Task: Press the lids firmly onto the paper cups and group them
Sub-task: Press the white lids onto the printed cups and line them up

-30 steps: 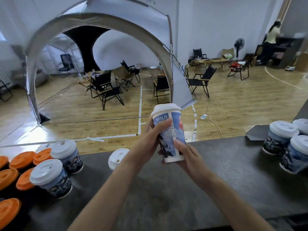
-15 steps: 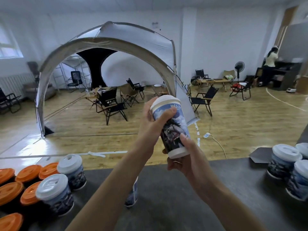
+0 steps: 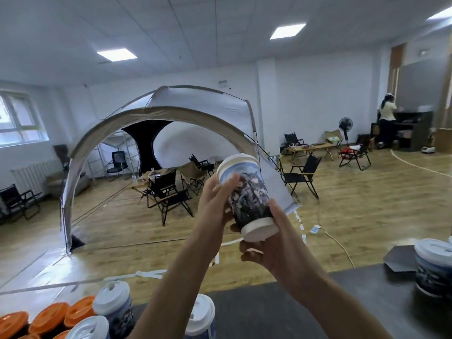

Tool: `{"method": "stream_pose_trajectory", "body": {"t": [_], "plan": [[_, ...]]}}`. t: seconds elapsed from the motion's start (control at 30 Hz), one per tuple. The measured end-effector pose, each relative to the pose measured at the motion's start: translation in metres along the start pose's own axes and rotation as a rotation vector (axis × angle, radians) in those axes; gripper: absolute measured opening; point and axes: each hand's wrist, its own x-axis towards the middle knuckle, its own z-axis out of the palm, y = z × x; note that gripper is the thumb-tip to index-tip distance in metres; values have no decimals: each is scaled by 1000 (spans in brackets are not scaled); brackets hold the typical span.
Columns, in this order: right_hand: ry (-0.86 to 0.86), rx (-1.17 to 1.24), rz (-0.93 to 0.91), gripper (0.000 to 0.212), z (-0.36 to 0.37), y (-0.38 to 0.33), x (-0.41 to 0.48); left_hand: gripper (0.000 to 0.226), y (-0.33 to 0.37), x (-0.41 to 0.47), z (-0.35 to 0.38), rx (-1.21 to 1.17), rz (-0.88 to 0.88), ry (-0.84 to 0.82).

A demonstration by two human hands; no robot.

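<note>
I hold a printed paper cup point(image 3: 248, 196) with a white lid up in the air, tilted so its base points toward me. My left hand point(image 3: 215, 201) grips its upper side near the lid, thumb across the print. My right hand point(image 3: 271, 243) cups the base from below and the right. On the dark table point(image 3: 342, 311) stand white-lidded cups at the lower left point(image 3: 115, 307), one behind my left forearm point(image 3: 201, 319), and another at the right edge point(image 3: 433, 267). Orange-lidded cups point(image 3: 49, 319) crowd the lower left corner.
Beyond the table lies a wooden floor with a large arched tent point(image 3: 156, 123), folding chairs point(image 3: 166, 194) and a fan. A person point(image 3: 387, 123) stands at shelves far right. A dark flat sheet point(image 3: 398, 259) lies on the table's far right edge.
Both hands have raised the cup higher and tilted it further, base toward me. The view has swung upward, so less of the table shows.
</note>
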Motion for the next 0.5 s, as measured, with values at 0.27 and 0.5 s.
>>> {"method": "stream_pose_trajectory", "body": {"t": [0.27, 0.5], "plan": [[0, 62, -22, 68, 7, -6, -2, 84, 0, 0, 5, -74, -29, -86], [-44, 43, 8, 76, 8, -7, -1, 78, 3, 5, 3, -75, -30, -119]]}}
